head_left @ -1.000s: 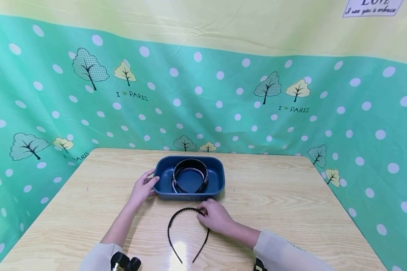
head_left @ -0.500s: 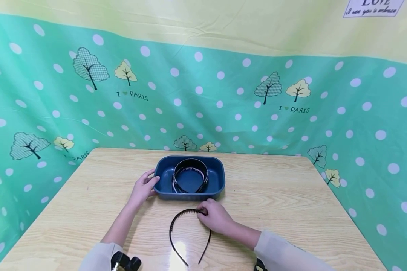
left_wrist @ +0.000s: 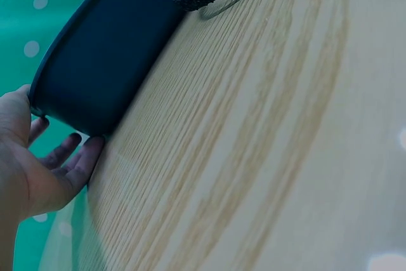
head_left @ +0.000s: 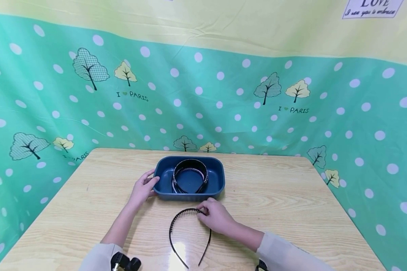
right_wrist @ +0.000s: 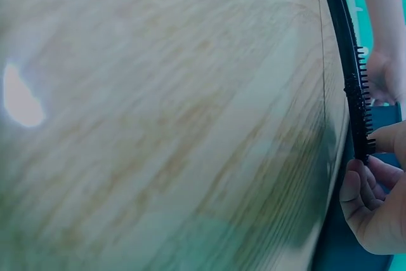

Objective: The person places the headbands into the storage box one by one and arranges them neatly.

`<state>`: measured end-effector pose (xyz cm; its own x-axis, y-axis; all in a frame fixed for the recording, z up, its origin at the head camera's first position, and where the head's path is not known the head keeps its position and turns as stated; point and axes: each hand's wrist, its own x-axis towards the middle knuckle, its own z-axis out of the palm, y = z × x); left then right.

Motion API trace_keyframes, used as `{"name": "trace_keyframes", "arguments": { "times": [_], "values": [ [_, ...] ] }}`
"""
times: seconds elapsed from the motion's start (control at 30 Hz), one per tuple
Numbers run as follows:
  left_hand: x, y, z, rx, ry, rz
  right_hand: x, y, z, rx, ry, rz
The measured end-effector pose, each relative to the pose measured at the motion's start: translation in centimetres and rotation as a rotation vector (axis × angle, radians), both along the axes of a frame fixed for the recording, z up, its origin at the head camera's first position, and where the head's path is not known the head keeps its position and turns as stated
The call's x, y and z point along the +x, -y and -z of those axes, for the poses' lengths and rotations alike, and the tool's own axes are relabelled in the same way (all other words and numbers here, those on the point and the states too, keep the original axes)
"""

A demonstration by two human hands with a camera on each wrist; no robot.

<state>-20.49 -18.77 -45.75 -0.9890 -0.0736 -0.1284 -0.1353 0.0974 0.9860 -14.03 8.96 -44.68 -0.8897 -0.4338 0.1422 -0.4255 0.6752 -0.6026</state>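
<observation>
In the head view, a black toothed headband (head_left: 190, 209) stands in front of a dark blue plastic tub (head_left: 190, 197). My right hand (head_left: 218, 217) pinches its upper right part between thumb and fingers. Up close in the right wrist view, the headband (right_wrist: 355, 74) shows a row of short teeth and a glittery surface. My left hand (head_left: 143, 189) holds the tub's left end, thumb at the rim and fingers against the outer wall below. Inside the tub are a wide black headband (head_left: 191, 162) with a decorated edge and a thin pale band (head_left: 173, 186).
Both hands work over a light wood-grain table (head_left: 281, 207). A green polka-dot cloth (head_left: 217, 94) with tree prints hangs behind and at both sides. Light glares off the tabletop near the headband's open ends.
The headband in my right hand has shifted a little to the right and toward me. My left hand and the tub have stayed where they were.
</observation>
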Motion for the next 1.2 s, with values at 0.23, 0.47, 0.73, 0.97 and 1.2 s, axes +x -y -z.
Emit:
{"name": "trace_keyframes", "arguments": {
  "times": [0.23, 0.47, 0.73, 0.97, 1.2],
  "values": [
    [0.0, 0.0, -0.1, -0.010, -0.010, -0.001, 0.0, -0.2, -0.4, -0.024, 0.000, -0.015],
    [-0.1, 0.0, 0.0, -0.004, -0.007, -0.007, 0.1, -0.4, -0.9, -0.045, -0.009, -0.022],
    [-0.1, 0.0, 0.2, 0.001, -0.006, -0.010, 0.1, -0.5, -1.3, -0.053, -0.003, -0.024],
    [-0.2, 0.1, 0.3, 0.013, -0.007, -0.008, 0.2, -0.6, -2.0, -0.062, 0.027, -0.014],
    [-0.2, 0.1, 0.2, 0.010, -0.007, -0.006, 0.4, -0.6, -2.5, -0.076, 0.037, -0.014]
  ]
}}
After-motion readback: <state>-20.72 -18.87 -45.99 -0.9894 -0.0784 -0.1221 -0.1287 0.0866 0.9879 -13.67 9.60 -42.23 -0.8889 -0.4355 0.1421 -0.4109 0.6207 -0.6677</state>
